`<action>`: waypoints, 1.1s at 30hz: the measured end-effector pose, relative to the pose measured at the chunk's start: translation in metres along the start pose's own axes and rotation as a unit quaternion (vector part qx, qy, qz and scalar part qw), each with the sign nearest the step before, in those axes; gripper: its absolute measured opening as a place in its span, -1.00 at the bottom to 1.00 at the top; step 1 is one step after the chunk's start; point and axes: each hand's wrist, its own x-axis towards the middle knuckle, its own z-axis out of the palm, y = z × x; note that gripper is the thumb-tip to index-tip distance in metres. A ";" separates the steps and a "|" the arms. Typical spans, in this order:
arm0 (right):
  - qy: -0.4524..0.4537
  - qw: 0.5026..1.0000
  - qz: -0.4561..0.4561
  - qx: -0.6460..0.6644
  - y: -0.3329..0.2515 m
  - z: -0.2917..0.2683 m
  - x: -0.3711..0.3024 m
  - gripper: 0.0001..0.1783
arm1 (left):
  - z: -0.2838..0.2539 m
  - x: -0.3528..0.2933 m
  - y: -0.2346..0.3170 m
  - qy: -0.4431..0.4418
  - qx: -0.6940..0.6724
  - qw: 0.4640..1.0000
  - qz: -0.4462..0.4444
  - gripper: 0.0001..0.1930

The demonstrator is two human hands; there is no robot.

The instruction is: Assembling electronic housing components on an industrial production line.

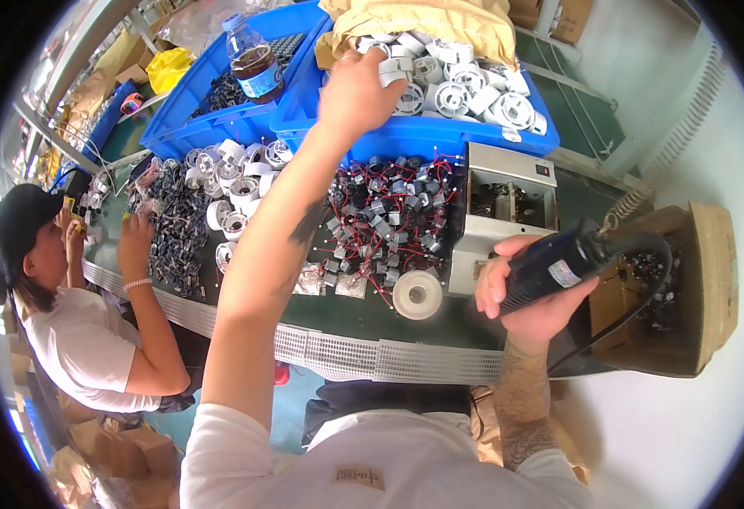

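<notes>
At the far side of the bench my left hand (356,95) reaches over the rim of a blue bin (423,136) heaped with white round plastic housings (452,99). Its thumb and fingers are closed around one white housing (395,69) at the near left of the heap. My right hand (535,293) grips a black electric screwdriver (550,267), held tilted above the bench's right part; its tip is blurred. Below and left of the screwdriver lies a white round part (417,294). Small motors with red wires (384,212) are piled between my arms.
A metal screw feeder (507,199) stands behind the screwdriver. At right is a cardboard box (702,288) with dark parts. A bottle (253,64) stands in the left blue bin (202,127). Dark cabled parts (181,229) lie near a co-worker (92,331) seated left. A coiled hose (630,204) hangs right.
</notes>
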 end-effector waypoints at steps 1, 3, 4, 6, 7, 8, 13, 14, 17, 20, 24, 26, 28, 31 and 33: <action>0.008 1.000 0.001 -0.003 0.001 -0.002 0.000 0.10 | 0.022 0.015 -0.003 -0.027 0.016 0.999 -0.028 -0.46; 0.019 1.000 0.003 -0.007 0.004 0.000 0.002 0.08 | 0.056 0.037 -0.026 -0.061 0.036 0.996 -0.061 -0.45; 0.020 1.000 0.008 -0.009 0.004 0.000 0.003 0.08 | 0.067 0.038 -0.030 -0.101 0.054 0.989 -0.089 -0.44; 0.044 0.999 -0.001 -0.004 0.003 -0.003 0.002 0.09 | 0.056 0.037 -0.014 -0.102 0.034 0.987 -0.118 -0.45; 0.044 0.999 -0.003 0.001 0.002 -0.004 0.001 0.10 | 0.043 0.036 -0.007 -0.097 0.023 0.984 -0.147 -0.46; 0.043 0.999 0.000 0.003 0.001 -0.003 0.001 0.10 | 0.026 0.025 0.002 -0.002 0.004 0.994 -0.113 -0.54; 0.026 0.999 -0.038 0.014 -0.012 -0.012 0.001 0.12 | -0.068 -0.065 0.067 -0.033 -0.230 0.972 0.038 -0.71; 0.028 0.999 -0.034 0.017 -0.015 -0.012 0.001 0.12 | -0.081 -0.091 0.072 -0.058 -0.242 0.964 0.097 -0.69; -0.026 0.998 -0.045 0.043 -0.015 -0.011 0.002 0.17 | -0.097 -0.164 0.070 -0.241 -0.290 0.918 0.122 -0.63; -0.057 0.997 -0.024 0.052 -0.015 -0.011 0.005 0.18 | -0.098 -0.197 0.070 -0.252 -0.270 0.926 0.077 -0.58; -0.032 0.998 -0.021 0.043 -0.013 -0.008 0.003 0.20 | -0.109 -0.180 0.070 -0.279 -0.197 0.931 0.132 -0.60; -0.046 0.998 -0.022 0.047 -0.011 -0.011 0.002 0.21 | -0.112 -0.172 0.077 -0.330 -0.185 0.908 0.178 -0.64; -0.028 0.998 -0.011 0.049 -0.012 -0.009 0.001 0.21 | -0.114 -0.166 0.080 -0.354 -0.185 0.898 0.185 -0.69; -0.007 0.999 -0.004 0.043 -0.012 -0.009 0.000 0.22 | -0.114 -0.165 0.077 -0.390 -0.150 0.883 0.216 -0.68; -0.007 0.999 -0.007 0.039 -0.012 -0.009 0.000 0.22 | -0.113 -0.165 0.073 -0.374 -0.172 0.887 0.208 -0.65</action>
